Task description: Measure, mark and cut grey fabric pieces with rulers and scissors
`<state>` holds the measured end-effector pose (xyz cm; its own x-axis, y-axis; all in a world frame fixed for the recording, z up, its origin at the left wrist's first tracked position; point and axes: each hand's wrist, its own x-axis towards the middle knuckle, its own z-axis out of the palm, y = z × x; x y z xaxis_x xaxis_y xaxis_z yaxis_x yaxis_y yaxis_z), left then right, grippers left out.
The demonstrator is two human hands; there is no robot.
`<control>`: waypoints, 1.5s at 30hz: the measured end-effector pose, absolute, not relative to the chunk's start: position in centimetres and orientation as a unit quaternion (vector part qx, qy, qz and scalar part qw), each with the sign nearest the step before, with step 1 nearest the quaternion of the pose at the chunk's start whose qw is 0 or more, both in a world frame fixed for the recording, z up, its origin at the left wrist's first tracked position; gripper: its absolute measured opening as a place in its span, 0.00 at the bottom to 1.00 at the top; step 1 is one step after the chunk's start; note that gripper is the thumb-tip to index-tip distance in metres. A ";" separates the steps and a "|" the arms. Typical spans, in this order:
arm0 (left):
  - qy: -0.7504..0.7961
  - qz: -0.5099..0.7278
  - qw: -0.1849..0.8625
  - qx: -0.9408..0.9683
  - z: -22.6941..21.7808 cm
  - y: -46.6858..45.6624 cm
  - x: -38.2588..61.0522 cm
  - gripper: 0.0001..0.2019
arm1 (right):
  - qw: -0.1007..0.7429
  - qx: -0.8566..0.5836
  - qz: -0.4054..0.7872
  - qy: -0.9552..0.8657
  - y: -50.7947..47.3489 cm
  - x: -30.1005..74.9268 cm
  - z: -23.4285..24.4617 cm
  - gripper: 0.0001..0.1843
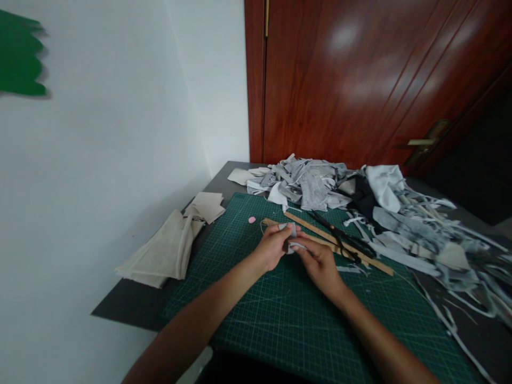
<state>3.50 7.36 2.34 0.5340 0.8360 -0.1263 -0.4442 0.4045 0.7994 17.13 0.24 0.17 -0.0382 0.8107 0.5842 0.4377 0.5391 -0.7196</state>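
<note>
Both my hands meet over the middle of a green cutting mat (260, 314). Between them is a small piece of grey fabric (291, 248). My left hand (273, 246) pinches its upper part with the thumb on top. My right hand (319, 260) has thumb and fingers closed on its lower right edge. Just beyond the hands, wooden rulers (382, 265) lie slantwise on the mat. Black scissors (340, 234) rest across them. A small pink disc (252, 220) lies on the mat to the far left of my hands.
Folded beige cloth (166, 250) and cream pieces (206, 206) sit at the left table edge. A heap of grey fabric scraps (316, 184) lines the back, with tangled strips (432, 250) at the right. A white wall (120, 133) and a wooden door (340, 80) stand behind.
</note>
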 end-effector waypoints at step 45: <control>0.146 0.450 0.636 0.610 0.5 5.6 3.5 0.23 | 0.703 -0.516 0.262 -0.413 1.1 15.4 -0.2 0.19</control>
